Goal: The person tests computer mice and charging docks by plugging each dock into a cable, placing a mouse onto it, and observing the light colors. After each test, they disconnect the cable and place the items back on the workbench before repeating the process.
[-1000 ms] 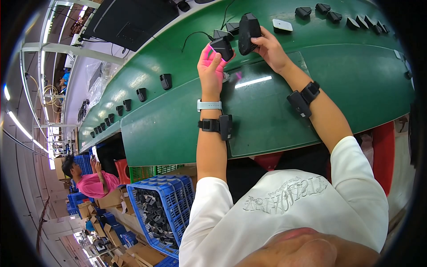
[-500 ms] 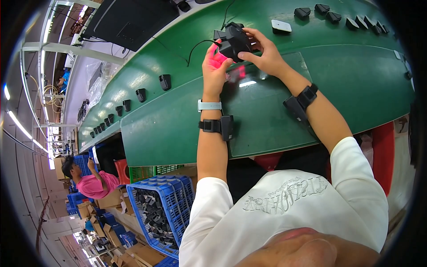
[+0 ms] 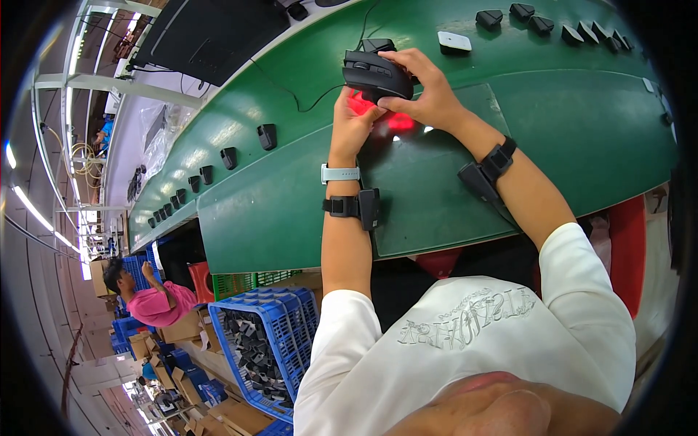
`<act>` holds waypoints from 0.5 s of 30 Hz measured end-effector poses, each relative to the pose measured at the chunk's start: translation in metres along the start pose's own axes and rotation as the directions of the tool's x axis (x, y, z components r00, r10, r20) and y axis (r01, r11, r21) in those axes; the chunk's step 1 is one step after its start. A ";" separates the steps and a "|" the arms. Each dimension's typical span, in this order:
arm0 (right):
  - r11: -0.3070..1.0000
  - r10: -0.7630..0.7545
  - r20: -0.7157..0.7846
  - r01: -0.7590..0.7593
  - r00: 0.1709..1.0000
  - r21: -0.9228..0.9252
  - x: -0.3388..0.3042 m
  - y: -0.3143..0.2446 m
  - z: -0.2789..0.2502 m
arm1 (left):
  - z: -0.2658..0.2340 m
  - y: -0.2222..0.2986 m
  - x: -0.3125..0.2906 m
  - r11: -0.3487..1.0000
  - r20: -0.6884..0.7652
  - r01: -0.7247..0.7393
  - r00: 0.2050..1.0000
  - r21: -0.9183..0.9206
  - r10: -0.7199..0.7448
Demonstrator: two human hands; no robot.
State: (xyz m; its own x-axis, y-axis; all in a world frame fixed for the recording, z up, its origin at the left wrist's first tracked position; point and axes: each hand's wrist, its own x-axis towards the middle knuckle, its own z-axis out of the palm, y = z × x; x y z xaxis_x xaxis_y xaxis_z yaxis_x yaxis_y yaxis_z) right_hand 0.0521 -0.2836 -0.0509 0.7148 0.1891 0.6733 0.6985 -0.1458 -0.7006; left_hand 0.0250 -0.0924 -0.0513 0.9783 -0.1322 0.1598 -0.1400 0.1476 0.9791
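Observation:
Over the far part of the green table I hold a black corded computer mouse [image 3: 378, 76] in both hands, its buttons and scroll wheel turned to the left. My left hand [image 3: 352, 125] grips it from below, its fingers mostly hidden and lit red by a glow under the mouse. My right hand [image 3: 430, 86] closes on the mouse's right side, with the thumb at its near edge. A thin black cable [image 3: 311, 107] runs from the mouse toward the left. Just behind the mouse stands a small black block-shaped device [image 3: 378, 45], partly covered by it.
A row of small black housings [image 3: 267, 136] lines the table's left side; more black pieces [image 3: 488, 19] lie at the far right. A white-topped block [image 3: 454, 42] sits near my right hand. A blue crate [image 3: 265, 349] of black parts stands lower left; a person in pink [image 3: 156, 301] is beyond.
The mouse has been turned in my hands, so its top with buttons and wheel now shows. The red glow has shifted to below it.

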 end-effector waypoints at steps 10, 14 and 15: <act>1.000 -0.001 0.024 0.000 1.000 0.015 0.000 -0.003 -0.001 | -0.012 -0.008 0.002 0.998 -0.032 0.060 0.998 0.024 -0.059; 1.000 -0.013 -0.017 0.014 1.000 0.028 -0.003 0.001 0.003 | -0.009 -0.005 0.000 1.000 -0.003 0.008 1.000 -0.005 -0.008; 0.986 0.089 -0.011 -0.086 0.996 0.146 -0.003 0.003 0.004 | -0.007 -0.005 0.001 0.996 -0.009 -0.021 1.000 -0.092 0.020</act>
State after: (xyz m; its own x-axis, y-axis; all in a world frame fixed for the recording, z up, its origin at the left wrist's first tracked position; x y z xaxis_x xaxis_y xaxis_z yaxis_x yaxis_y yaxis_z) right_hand 0.0517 -0.2809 -0.0556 0.7743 0.1650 0.6109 0.6217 -0.0184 -0.7830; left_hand 0.0276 -0.0862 -0.0566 0.9767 -0.1202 0.1780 -0.1454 0.2397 0.9599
